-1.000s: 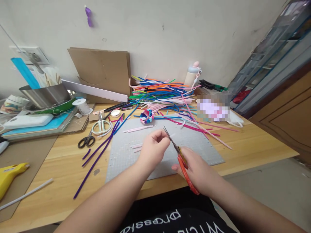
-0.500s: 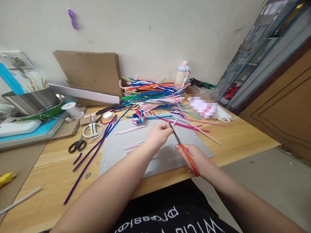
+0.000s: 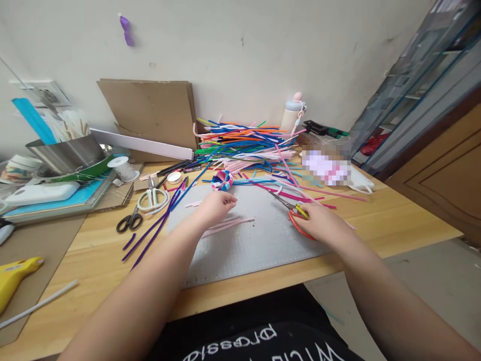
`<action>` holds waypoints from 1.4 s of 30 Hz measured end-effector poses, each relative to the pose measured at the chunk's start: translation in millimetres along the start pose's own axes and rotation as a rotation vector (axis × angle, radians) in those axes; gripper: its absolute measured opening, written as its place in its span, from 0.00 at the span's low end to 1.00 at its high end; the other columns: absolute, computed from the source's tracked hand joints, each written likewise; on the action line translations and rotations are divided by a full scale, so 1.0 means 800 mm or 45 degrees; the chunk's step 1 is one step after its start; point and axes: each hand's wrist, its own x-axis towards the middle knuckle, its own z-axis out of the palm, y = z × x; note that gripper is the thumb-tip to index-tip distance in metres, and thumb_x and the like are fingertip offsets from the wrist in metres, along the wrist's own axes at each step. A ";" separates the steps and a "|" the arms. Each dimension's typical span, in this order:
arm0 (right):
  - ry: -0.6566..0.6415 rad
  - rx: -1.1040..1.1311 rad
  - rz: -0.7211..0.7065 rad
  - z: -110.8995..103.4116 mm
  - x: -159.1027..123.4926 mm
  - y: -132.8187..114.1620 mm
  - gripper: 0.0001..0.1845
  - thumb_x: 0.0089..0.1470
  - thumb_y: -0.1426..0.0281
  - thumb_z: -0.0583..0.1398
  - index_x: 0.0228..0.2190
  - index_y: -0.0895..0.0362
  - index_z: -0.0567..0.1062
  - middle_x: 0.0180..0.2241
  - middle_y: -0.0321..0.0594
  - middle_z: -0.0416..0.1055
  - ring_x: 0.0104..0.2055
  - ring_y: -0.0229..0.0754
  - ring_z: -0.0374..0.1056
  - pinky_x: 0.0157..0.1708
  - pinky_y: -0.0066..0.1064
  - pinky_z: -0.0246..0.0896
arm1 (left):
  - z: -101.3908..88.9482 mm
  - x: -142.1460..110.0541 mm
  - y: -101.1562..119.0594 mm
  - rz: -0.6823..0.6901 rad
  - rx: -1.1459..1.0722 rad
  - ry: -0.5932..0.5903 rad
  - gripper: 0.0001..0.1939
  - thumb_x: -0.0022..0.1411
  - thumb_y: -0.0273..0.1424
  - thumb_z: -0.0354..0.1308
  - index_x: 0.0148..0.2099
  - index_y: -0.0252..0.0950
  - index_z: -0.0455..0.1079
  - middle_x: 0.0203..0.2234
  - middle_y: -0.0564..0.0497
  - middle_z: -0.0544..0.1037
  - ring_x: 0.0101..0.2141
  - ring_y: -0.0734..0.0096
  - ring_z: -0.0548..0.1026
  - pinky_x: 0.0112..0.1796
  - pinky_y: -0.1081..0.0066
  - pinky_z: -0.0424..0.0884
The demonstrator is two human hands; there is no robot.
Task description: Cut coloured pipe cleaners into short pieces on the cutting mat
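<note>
My right hand [image 3: 321, 220] has its fingers around the red-and-yellow handles of a pair of scissors [image 3: 281, 200], low over the right part of the grey cutting mat [image 3: 259, 250]. The blades point away to the upper left, towards loose pipe cleaners. My left hand [image 3: 218, 206] is over the mat's left part, fingers curled together; what they hold, if anything, is too small to make out. Under and beside it lie short pale pink pipe cleaner pieces [image 3: 229, 225]. Just beyond the left hand sits a small round blue, pink and white piece [image 3: 222, 180].
A big heap of coloured pipe cleaners [image 3: 244, 145] lies against the wall, by a bottle [image 3: 292, 115]. To the left are white-handled scissors [image 3: 152, 198], black-handled scissors [image 3: 130, 220], purple pipe cleaners [image 3: 154, 228], a spool [image 3: 122, 169], a metal pot [image 3: 65, 155] and a yellow glue gun [image 3: 17, 276].
My hands have moved apart: the left to the left over the pink pieces, the right rightward with the scissors, lowered towards the mat. The camera view has shifted slightly left.
</note>
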 end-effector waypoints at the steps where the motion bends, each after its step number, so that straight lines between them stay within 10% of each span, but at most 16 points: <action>1: 0.001 0.000 -0.043 0.001 0.003 -0.002 0.18 0.54 0.56 0.53 0.28 0.56 0.72 0.31 0.47 0.73 0.31 0.46 0.68 0.25 0.31 0.52 | 0.002 -0.001 -0.007 0.006 0.000 -0.030 0.07 0.52 0.30 0.59 0.33 0.38 0.77 0.33 0.48 0.80 0.33 0.64 0.74 0.37 0.69 0.66; 14: 0.056 0.022 -0.460 -0.025 0.037 -0.046 0.18 0.56 0.60 0.55 0.42 0.56 0.74 0.40 0.44 0.74 0.40 0.48 0.70 0.35 0.34 0.62 | -0.008 -0.069 -0.068 0.140 0.449 -0.062 0.23 0.56 0.39 0.60 0.53 0.39 0.67 0.49 0.46 0.70 0.50 0.60 0.67 0.52 0.61 0.62; 24: -0.280 0.054 -0.702 -0.034 0.055 -0.073 0.15 0.56 0.59 0.55 0.24 0.54 0.71 0.28 0.37 0.72 0.29 0.41 0.66 0.27 0.31 0.54 | -0.010 -0.077 -0.047 0.090 0.636 -0.247 0.09 0.62 0.31 0.52 0.44 0.40 0.71 0.37 0.50 0.74 0.40 0.63 0.71 0.41 0.62 0.68; 30: 0.228 0.339 -0.286 -0.031 0.124 0.000 0.20 0.60 0.59 0.46 0.21 0.55 0.65 0.20 0.36 0.65 0.24 0.40 0.61 0.24 0.31 0.54 | -0.024 -0.080 -0.060 0.067 0.539 -0.095 0.14 0.63 0.37 0.50 0.50 0.42 0.68 0.46 0.49 0.72 0.45 0.62 0.70 0.47 0.59 0.68; 35: 0.460 0.414 -0.288 -0.001 0.164 0.021 0.16 0.53 0.70 0.51 0.43 0.55 0.70 0.41 0.45 0.71 0.42 0.46 0.68 0.39 0.37 0.63 | -0.033 -0.074 -0.078 0.019 0.427 0.072 0.14 0.64 0.38 0.48 0.47 0.41 0.70 0.45 0.48 0.73 0.47 0.64 0.70 0.49 0.59 0.67; 42: 0.310 0.025 -0.692 0.040 0.166 -0.015 0.23 0.57 0.74 0.48 0.49 0.44 0.72 0.57 0.37 0.63 0.61 0.52 0.54 0.55 0.60 0.39 | -0.031 -0.073 -0.083 -0.022 0.361 0.122 0.14 0.63 0.38 0.49 0.45 0.42 0.71 0.44 0.49 0.74 0.46 0.64 0.71 0.49 0.59 0.68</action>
